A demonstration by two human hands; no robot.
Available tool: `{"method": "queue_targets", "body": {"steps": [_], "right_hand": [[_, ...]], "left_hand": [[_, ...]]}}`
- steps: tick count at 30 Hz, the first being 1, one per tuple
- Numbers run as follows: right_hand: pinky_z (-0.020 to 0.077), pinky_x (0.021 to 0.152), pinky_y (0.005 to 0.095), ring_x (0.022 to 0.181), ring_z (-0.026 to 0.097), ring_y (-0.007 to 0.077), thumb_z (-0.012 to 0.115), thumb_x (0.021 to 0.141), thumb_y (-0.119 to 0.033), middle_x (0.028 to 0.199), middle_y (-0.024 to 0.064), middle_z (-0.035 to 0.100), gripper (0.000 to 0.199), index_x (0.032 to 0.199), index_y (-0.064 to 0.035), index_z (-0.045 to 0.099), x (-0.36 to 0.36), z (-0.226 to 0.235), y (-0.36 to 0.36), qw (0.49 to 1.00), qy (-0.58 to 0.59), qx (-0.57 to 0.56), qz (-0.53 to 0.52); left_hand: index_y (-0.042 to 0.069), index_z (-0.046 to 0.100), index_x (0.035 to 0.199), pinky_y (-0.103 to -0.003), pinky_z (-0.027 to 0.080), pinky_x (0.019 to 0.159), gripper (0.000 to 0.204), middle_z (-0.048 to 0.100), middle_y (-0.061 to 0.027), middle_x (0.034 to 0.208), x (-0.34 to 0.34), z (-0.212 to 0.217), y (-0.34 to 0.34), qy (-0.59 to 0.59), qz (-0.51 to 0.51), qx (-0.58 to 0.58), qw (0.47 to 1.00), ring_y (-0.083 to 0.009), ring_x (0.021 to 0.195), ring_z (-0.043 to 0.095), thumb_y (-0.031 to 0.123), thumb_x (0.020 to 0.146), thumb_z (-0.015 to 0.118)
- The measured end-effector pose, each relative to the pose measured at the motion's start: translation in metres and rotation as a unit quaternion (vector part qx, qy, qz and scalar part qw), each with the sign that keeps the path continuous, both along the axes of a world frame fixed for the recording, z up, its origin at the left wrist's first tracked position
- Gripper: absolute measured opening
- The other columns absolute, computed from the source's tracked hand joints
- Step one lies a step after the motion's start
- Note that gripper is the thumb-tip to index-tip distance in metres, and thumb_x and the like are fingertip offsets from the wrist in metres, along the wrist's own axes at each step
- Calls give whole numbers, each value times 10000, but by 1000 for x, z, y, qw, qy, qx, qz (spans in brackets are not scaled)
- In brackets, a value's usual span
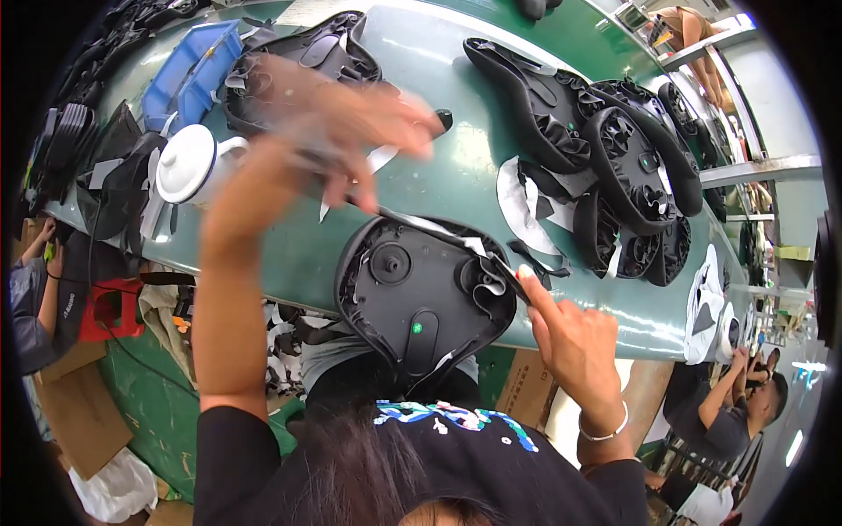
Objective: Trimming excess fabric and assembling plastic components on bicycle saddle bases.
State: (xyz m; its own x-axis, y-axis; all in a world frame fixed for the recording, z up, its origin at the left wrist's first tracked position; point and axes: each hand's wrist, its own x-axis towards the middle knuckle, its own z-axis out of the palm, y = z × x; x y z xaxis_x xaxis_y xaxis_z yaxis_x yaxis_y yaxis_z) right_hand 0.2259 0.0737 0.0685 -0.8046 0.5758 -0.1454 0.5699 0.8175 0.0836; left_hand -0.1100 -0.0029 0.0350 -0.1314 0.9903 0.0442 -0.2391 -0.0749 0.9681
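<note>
One black padded shell (425,294), inside showing, at near edge of worktop (465,188). Looks like pulling or trimming pale strip (417,223) along far rim. Left hand (360,123): high, blurry, some fingers spread, cannot tell if gripping. Right hand (574,346): fingers by right rim, cannot tell if pinching. Needed next, perhaps: firm hold, slow pull.

Black shirt (553,482) (colourful print (460,419)), white bracelet (606,437)

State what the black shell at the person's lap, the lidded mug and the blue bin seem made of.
Black shell: likely hard plastic, satin; moulded recesses show.
Lidded mug: glossy white, enamel or glazed ceramic; its dark rim hints at enamel.
Blue bin: probably smooth moulded plastic; even colour, thin walls.
</note>
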Motion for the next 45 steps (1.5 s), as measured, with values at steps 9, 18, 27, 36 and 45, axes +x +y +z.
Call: {"method": "queue_targets", "body": {"steps": [9, 18, 27, 36, 45], "right_hand": [[382, 466, 385, 492, 538, 273, 598, 837, -188, 581, 63, 547, 497, 1323, -233, 505, -39, 2, 66, 979, 86, -130, 134], [433, 447, 358, 459, 570, 231, 575, 894, -166, 643, 95, 614, 513, 1379, -157, 409, 20, -36, -31, 940, 179, -237, -165], [485, 585, 236, 668, 540, 103, 679, 828, -98, 938, 66, 532, 716, 1402, -28, 257, -6, -73, -46, 677, 501, -440, -312], [434, 477, 205, 545, 487, 77, 584, 900, -63, 828, 35, 533, 464, 1304, -32, 358, -21, 12, 80, 638, 748, -52, -174], [411, 461, 230, 540, 496, 90, 648, 806, -68, 698, 18, 528, 338, 1104, -33, 493, -180, 29, 324, 636, 677, -346, -129]], "left_hand": [[38, 560, 749, -315, 450, 715, 272, 549, -24, 758, 66, -21, 52, 14, -99, 53, 994, -174, 731, 541, 258, 908, 577], [8, 521, 732, -258, 378, 432, 316, 536, -88, 664, 36, 44, 61, -315, 373, 196, 850, -135, 537, 515, 266, 913, 541], [63, 566, 963, -393, 483, 751, 314, 626, -204, 841, 56, -18, 43, 532, 145, -70, 831, -356, 830, 628, 294, 774, 661], [72, 515, 965, -236, 385, 537, 200, 510, 13, 786, 23, 3, 90, -162, 387, -39, 907, -68, 658, 446, 256, 932, 586], [35, 505, 986, -409, 393, 964, 340, 509, -147, 1236, 80, -79, 138, 302, -5, 205, 931, -339, 1161, 465, 11, 656, 581]]}}
